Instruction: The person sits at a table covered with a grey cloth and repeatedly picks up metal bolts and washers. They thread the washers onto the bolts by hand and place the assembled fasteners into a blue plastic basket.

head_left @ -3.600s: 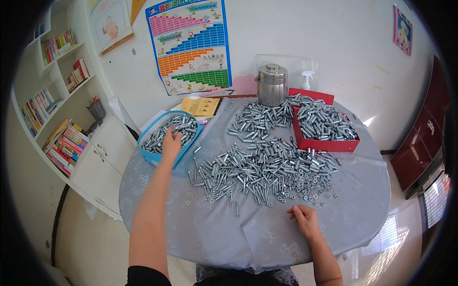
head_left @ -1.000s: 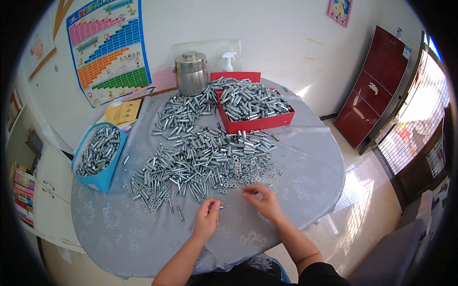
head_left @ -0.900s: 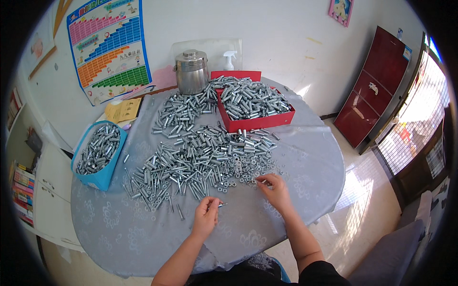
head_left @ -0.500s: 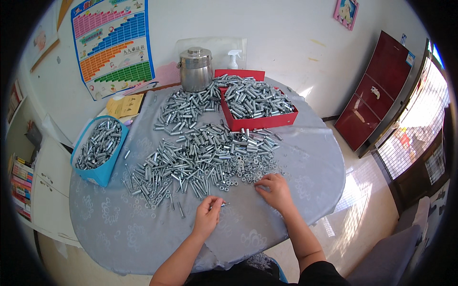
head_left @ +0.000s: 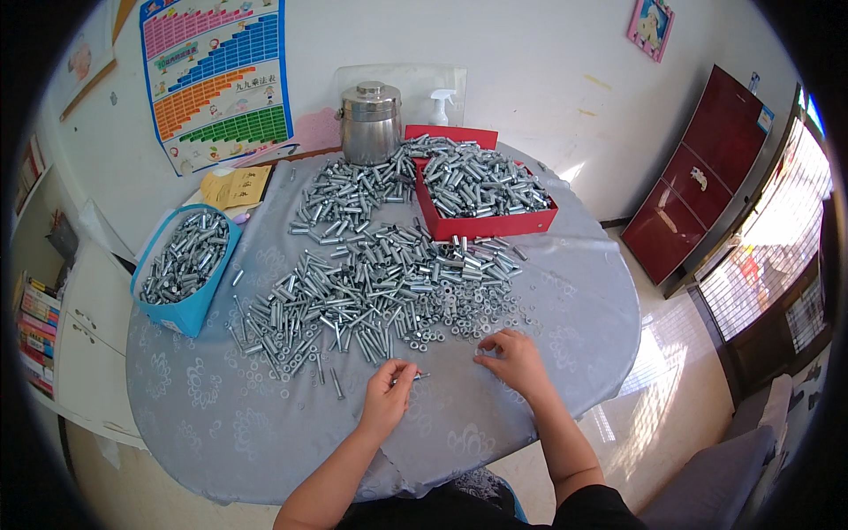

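Note:
My left hand [head_left: 389, 397] is closed in a pinch on a metal bolt [head_left: 421, 376], whose shank sticks out to the right past the fingertips. A short way to the right, my right hand [head_left: 515, 360] hovers at the near edge of a heap of small washers [head_left: 455, 305]. Its thumb and forefinger come together; whatever is between them is too small to make out. Beyond both hands spreads a big pile of loose silver bolts and sleeves [head_left: 353, 287]. A single bolt [head_left: 337, 383] lies on the cloth left of my left hand.
A red box [head_left: 495, 226] heaped with assembled bolts stands at the back right. At the left is a blue bin [head_left: 190, 318] full of similar bolts. A steel pot [head_left: 371, 128] and a spray bottle [head_left: 440, 106] stand behind, on the grey tablecloth [head_left: 265, 442].
My right hand has drawn back slightly from the washers toward me. My left hand keeps its hold on the bolt at nearly the same spot. The whole view has shifted a little.

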`<state>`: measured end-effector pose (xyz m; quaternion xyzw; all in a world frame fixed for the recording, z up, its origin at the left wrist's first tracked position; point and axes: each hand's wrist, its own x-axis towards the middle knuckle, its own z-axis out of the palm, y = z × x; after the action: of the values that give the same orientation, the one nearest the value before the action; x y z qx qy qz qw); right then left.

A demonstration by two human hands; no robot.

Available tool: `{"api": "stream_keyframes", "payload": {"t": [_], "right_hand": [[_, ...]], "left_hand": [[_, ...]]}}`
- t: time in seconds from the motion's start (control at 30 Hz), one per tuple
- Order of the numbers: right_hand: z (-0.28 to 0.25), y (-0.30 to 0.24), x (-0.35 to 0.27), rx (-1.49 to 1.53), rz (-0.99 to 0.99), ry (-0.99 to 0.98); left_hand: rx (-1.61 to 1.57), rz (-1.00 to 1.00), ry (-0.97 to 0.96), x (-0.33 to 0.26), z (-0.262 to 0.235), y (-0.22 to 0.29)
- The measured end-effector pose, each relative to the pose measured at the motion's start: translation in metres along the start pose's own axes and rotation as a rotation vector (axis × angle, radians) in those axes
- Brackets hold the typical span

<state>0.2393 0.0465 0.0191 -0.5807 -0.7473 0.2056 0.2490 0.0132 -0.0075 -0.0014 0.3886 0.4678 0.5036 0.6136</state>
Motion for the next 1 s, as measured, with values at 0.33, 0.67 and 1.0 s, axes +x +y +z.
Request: {"api": "stream_keyframes", "payload": {"t": [0.33, 0.67, 1.0], "right_hand": [[-0.001, -0.021, 0.001, 0.068, 0.158, -0.102], [0.037, -0.045, -0.006, 1.082, 0.273, -0.348], [0.048, -0.049, -0.014, 0.792, -0.011, -0.187]], "left_hand": [[-0.044, -0.016, 0.001, 0.001, -0.003, -0.004], [-0.217, -0.162, -0.055, -0.001, -0.001, 0.001], [-0.384, -0.290, -0.098, -0.002, -0.001, 0.003]]}}
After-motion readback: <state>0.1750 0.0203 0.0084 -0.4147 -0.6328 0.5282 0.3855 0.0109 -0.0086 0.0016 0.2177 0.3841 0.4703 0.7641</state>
